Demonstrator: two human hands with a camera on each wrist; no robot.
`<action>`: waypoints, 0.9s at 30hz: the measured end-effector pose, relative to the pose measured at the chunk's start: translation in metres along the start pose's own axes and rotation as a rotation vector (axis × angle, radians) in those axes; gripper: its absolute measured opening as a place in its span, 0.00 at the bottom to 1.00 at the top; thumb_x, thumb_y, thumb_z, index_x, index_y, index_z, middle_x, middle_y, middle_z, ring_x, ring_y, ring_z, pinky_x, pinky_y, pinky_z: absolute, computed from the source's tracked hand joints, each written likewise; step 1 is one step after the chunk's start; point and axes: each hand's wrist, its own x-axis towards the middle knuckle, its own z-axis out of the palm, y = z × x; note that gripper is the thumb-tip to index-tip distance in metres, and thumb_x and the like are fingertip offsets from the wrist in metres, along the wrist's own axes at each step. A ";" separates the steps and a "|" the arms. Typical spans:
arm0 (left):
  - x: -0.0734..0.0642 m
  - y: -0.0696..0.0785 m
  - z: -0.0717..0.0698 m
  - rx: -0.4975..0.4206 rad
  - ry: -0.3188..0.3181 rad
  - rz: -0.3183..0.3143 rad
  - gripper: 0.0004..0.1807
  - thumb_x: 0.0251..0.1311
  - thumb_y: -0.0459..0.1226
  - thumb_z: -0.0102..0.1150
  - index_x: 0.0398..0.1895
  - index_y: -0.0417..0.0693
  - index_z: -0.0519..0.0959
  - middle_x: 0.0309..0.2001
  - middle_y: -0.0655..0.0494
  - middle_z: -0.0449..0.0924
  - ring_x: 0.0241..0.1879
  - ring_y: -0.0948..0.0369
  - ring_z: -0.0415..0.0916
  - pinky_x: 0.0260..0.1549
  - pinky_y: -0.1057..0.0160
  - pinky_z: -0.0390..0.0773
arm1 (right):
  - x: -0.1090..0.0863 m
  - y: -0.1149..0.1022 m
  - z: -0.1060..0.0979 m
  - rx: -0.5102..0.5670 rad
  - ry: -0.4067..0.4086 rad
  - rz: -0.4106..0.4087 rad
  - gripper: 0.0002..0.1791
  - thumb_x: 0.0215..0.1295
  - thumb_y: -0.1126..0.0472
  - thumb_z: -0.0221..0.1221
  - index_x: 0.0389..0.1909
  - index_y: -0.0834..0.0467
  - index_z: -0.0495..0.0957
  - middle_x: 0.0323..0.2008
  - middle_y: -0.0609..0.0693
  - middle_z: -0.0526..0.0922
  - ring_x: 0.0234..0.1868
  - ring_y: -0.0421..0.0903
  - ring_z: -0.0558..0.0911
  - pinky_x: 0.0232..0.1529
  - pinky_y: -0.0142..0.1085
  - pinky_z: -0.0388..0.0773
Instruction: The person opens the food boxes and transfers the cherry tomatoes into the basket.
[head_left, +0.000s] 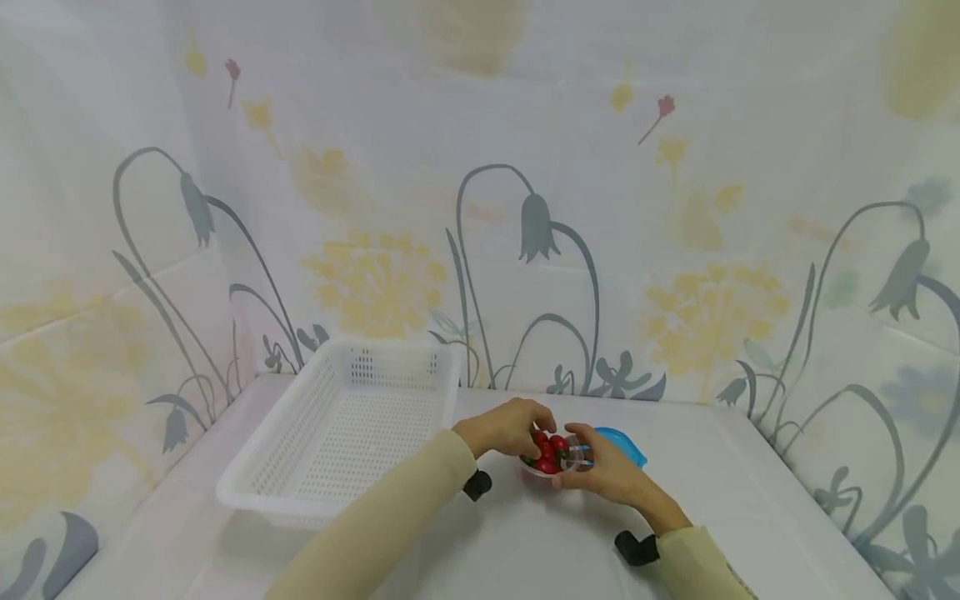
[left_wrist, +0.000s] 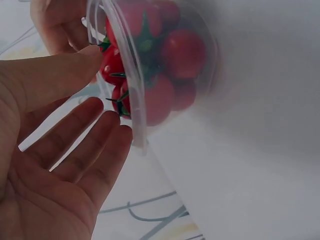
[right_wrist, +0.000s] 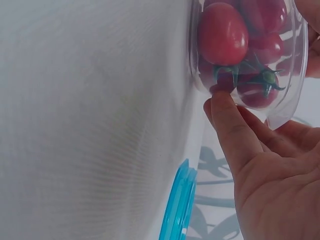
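A clear plastic tub (right_wrist: 287,107) full of red cherry tomatoes (head_left: 550,454) with green stems sits on the white table. My right hand (head_left: 603,471) holds the tub from its right side, its thumb and fingers spread around the wall. Over the tub's mouth reaches my left hand (head_left: 513,429). In the left wrist view, its thumb (left_wrist: 82,62) is right at a tomato near the rim, while its other visible fingers lie loosely extended beside the rim; the index finger is mostly hidden behind the thumb. A blue lid (head_left: 622,446) lies just beyond my right hand.
To the left stands a large white perforated plastic basket (head_left: 243,487) with nothing in it. A cloth printed with flowers (head_left: 375,167) hangs behind the table and along its sides. Dark wrist-camera mounts (head_left: 636,548) stick out below my wrists.
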 end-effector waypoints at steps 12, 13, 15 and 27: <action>0.006 0.000 0.008 0.070 -0.014 0.025 0.14 0.51 0.25 0.65 0.41 0.48 0.84 0.36 0.60 0.80 0.35 0.66 0.72 0.34 0.73 0.76 | 0.000 0.003 0.000 -0.028 0.021 0.012 0.51 0.46 0.46 0.72 0.68 0.60 0.59 0.57 0.55 0.73 0.56 0.56 0.75 0.49 0.45 0.77; 0.007 0.000 0.008 0.075 -0.021 0.024 0.14 0.52 0.24 0.64 0.40 0.48 0.84 0.35 0.61 0.80 0.35 0.66 0.72 0.34 0.73 0.76 | 0.000 0.004 0.000 -0.026 0.020 0.010 0.51 0.46 0.46 0.73 0.68 0.61 0.59 0.57 0.55 0.73 0.56 0.56 0.75 0.50 0.45 0.77; 0.008 0.001 0.009 0.087 -0.036 0.022 0.15 0.52 0.23 0.63 0.40 0.48 0.84 0.35 0.62 0.80 0.36 0.66 0.72 0.34 0.73 0.76 | 0.001 0.004 0.000 -0.028 0.017 0.006 0.51 0.46 0.46 0.72 0.68 0.61 0.59 0.57 0.55 0.73 0.56 0.56 0.75 0.50 0.45 0.77; 0.013 0.003 0.016 0.240 -0.080 0.030 0.18 0.52 0.22 0.61 0.39 0.53 0.85 0.37 0.66 0.76 0.38 0.67 0.69 0.36 0.72 0.74 | -0.002 0.003 -0.001 -0.024 0.011 -0.013 0.51 0.47 0.46 0.72 0.68 0.62 0.59 0.56 0.55 0.73 0.55 0.56 0.76 0.49 0.45 0.77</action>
